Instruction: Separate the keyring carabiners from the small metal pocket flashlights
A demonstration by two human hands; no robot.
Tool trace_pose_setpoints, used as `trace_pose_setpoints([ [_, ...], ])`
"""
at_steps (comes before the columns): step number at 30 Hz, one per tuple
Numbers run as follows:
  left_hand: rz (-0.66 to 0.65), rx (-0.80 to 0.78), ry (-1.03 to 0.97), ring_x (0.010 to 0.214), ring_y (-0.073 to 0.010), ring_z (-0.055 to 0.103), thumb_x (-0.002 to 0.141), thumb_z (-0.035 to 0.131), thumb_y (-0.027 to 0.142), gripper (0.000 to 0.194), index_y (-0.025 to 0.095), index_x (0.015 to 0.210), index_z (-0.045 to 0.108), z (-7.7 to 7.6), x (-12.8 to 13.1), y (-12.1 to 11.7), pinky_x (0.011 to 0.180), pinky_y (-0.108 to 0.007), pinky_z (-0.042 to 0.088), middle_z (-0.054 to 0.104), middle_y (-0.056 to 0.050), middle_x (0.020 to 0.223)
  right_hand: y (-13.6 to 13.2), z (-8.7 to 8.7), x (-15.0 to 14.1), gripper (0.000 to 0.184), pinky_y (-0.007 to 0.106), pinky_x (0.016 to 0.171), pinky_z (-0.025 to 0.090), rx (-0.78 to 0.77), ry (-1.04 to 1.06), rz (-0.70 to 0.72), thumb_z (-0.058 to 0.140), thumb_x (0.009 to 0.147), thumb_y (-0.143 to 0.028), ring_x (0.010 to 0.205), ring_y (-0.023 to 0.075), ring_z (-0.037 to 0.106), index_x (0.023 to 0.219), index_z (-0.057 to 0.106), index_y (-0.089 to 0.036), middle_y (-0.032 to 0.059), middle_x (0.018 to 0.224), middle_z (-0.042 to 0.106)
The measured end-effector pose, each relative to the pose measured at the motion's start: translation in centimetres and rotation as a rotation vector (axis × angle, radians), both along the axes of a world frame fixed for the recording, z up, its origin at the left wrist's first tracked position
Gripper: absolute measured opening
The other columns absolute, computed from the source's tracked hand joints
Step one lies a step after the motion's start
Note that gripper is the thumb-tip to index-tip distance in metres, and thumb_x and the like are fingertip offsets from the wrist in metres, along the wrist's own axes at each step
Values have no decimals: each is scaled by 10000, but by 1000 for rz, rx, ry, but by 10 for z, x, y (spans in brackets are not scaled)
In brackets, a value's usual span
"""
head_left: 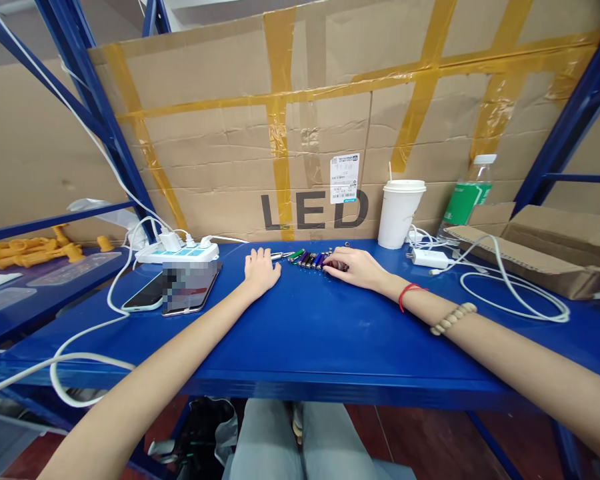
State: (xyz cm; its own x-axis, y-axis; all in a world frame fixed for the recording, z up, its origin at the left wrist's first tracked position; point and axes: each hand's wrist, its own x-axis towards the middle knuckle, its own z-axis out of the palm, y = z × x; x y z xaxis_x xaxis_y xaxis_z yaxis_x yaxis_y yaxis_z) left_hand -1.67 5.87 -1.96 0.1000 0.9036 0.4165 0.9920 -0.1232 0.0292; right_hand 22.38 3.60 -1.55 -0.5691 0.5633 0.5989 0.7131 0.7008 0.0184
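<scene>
My left hand (261,272) lies palm down on the blue table, its fingers stretched forward and the thumb apart. Just to its right is a thin silver piece (281,255), partly behind the fingers. Beside that, a row of small shiny cylinders (310,260) in green, purple, black and blue lies side by side; their exact kind is too small to tell. My right hand (356,267) rests at the row's right end, thumb and fingers curled together over something dark that I cannot make out. A few tiny pieces (347,244) lie just behind it.
Left, two phones (193,297) lie before a white power strip (180,252) with cables. Right stand a white paper cup (399,217) with a straw, a green-labelled bottle (467,197), a white charger (430,259) with cable and an open carton (555,257). Behind is a large cardboard sheet (220,167).
</scene>
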Motion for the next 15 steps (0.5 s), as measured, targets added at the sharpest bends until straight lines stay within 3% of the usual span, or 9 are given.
trace_pose_setpoints([
  [6,28,-53,48,1037,-279,473,843,334,285,352,114,1091,516,4,-7,3,892,-399,313,555,-137,1105,0,-1,0,267,233,625,420,12,-2,-5,448,841,-346,718,137,573,900,667,-205,38,830,626],
  [15,36,-39,15,1029,-267,449,865,378,314,300,151,1076,516,8,-6,-1,850,-368,340,535,-128,1065,3,-4,2,225,237,653,449,-16,62,7,485,811,-286,744,132,583,818,694,-204,36,881,627],
])
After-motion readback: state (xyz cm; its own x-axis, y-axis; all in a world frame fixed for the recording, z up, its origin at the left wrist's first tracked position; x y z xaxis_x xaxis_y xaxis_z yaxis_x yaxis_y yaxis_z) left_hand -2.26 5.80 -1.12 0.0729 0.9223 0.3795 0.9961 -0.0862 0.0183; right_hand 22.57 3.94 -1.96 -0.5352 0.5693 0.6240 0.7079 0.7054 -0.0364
